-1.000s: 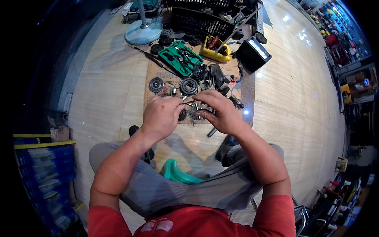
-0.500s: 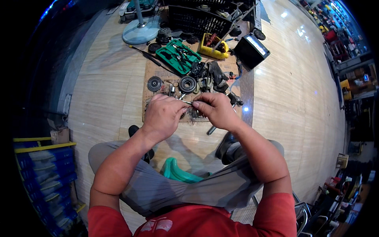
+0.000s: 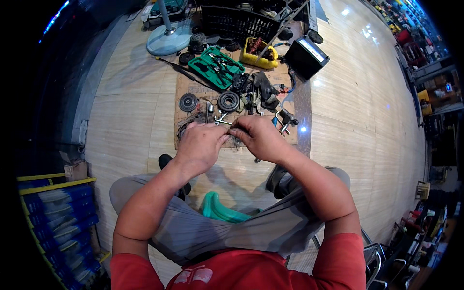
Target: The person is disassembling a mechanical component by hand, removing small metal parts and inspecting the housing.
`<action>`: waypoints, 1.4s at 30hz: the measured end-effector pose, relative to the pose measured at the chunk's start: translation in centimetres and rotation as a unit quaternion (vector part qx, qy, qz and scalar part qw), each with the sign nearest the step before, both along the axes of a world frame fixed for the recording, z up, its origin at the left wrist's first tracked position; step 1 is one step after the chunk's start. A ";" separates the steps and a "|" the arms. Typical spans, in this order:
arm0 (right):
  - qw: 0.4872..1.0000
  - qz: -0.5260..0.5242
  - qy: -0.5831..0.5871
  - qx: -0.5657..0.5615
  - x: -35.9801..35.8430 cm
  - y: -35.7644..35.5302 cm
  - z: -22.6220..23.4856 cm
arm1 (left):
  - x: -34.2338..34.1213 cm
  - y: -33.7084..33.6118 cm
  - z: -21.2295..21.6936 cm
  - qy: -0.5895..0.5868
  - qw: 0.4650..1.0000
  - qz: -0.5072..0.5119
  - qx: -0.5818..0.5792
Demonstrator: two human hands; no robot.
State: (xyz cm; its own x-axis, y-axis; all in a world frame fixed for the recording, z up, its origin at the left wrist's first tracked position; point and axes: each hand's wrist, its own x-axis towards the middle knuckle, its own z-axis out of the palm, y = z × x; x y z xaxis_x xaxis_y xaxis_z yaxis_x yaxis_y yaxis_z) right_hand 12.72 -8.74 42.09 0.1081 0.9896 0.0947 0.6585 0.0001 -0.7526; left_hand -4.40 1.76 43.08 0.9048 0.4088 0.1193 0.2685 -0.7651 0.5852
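Note:
Over the near part of a greasy cardboard sheet [image 3: 193, 89], my left hand [image 3: 199, 146] and my right hand [image 3: 261, 137] meet, their fingertips pinched together. Whatever is between them is small and mostly hidden by the fingers. Just beyond the fingertips lies a silver metal tool with a crossbar [image 3: 222, 119]. A black ringed pulley [image 3: 228, 101] sits behind it, and a flat round black disc [image 3: 188, 102] is further left. Right of my right hand is a metal clamp-like tool [image 3: 285, 122] with a blue part.
A green tool case [image 3: 216, 67] lies open with pliers-like tools. Behind are a yellow container [image 3: 258, 54], a black crate [image 3: 237, 23] and a black battery [image 3: 307, 58]. A pale round stand base [image 3: 169, 41] stands far left. Blue boxes [image 3: 63, 217] fill a yellow rack at left.
The fingertips have drawn closer together, and my right hand has turned and shifted slightly left. The thin metal piece seen between the hands is no longer distinct there. The clamp-like tool shows more fully.

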 end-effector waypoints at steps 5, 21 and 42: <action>0.999 -0.024 0.030 -0.007 -0.4 0.0 0.7 | -0.1 0.3 -0.3 -0.021 1.000 -0.012 -0.007; 0.828 -0.119 0.477 -0.269 0.9 0.2 1.3 | 0.3 -0.2 -0.5 -0.158 0.981 -0.054 0.098; 0.809 -0.151 0.556 -0.119 -0.3 0.2 -0.2 | 0.5 0.6 -1.1 -0.098 0.827 0.116 -0.542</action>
State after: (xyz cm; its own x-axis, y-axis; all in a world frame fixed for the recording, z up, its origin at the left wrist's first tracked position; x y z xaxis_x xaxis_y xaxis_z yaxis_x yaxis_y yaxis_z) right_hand 12.43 -8.50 41.94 0.2351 0.8784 -0.4160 -0.4830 -0.2658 -0.8343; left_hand -3.93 2.32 41.99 0.7938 0.5316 -0.2953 0.1534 0.2949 0.9431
